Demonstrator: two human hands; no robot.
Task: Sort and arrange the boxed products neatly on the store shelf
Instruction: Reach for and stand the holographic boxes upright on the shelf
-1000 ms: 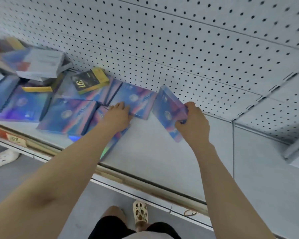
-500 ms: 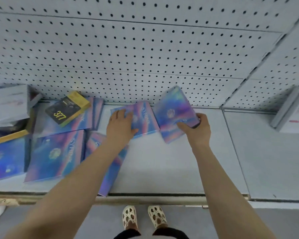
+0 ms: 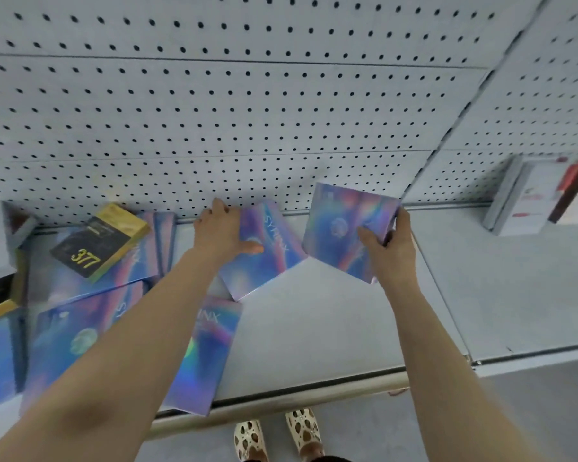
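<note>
Several flat holographic blue-purple boxes lie scattered on the grey shelf (image 3: 331,328). My right hand (image 3: 389,248) grips one such box (image 3: 342,228) by its right edge, tilted up off the shelf near the pegboard. My left hand (image 3: 222,233) holds a second holographic box (image 3: 267,258) at its far left edge, thumb on its face; the box lies flat at an angle. A third box (image 3: 204,355) reaches the shelf's front edge, partly under my left forearm. A black and yellow box marked 377 (image 3: 97,243) rests on top of other holographic boxes (image 3: 74,335) at left.
A white pegboard (image 3: 247,111) backs the shelf. White boxes (image 3: 534,195) with red print stand on the adjoining shelf at the right. More boxes, white and yellow-edged (image 3: 0,248), pile up at the far left. My feet in pale clogs (image 3: 274,435) show below the shelf edge.
My left hand has slid further back along the second box toward the pegboard. My right hand has carried its box a little to the right, apart from the second box. The view has shifted.
</note>
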